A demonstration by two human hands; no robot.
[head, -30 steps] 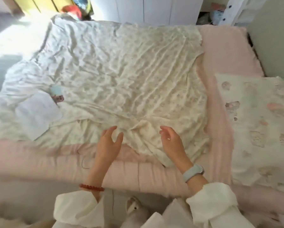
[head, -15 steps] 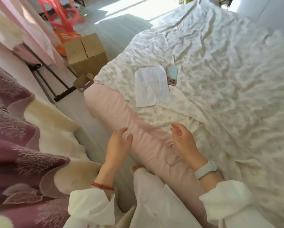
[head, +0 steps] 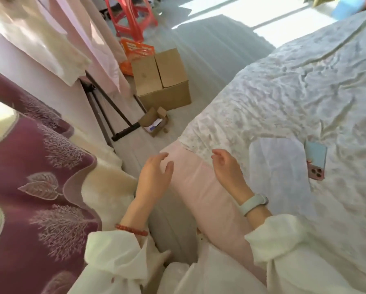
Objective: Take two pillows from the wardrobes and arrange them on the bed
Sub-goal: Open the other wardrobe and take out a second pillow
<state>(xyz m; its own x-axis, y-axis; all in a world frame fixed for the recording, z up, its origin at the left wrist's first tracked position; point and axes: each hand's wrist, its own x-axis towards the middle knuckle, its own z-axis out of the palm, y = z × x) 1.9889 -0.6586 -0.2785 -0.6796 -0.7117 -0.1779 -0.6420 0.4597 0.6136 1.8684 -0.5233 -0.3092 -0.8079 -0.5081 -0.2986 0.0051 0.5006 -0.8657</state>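
Note:
The bed fills the right side, covered by a crumpled pale floral sheet over a pink mattress edge. My left hand hovers open beside the pink edge, over the floor gap. My right hand is open too, fingers loosely curled, just above the bed's near corner. Neither hand holds anything. No pillow and no wardrobe appear in this view.
A white paper and a phone lie on the bed. A maroon-and-cream blanket hangs at left. On the floor stand a cardboard box, a small open carton, a red plastic stool and a black rack leg.
My view has swung left, away from the bed and the pillow at its right side, toward the floor and hanging blanket. Both hands stay open and empty.

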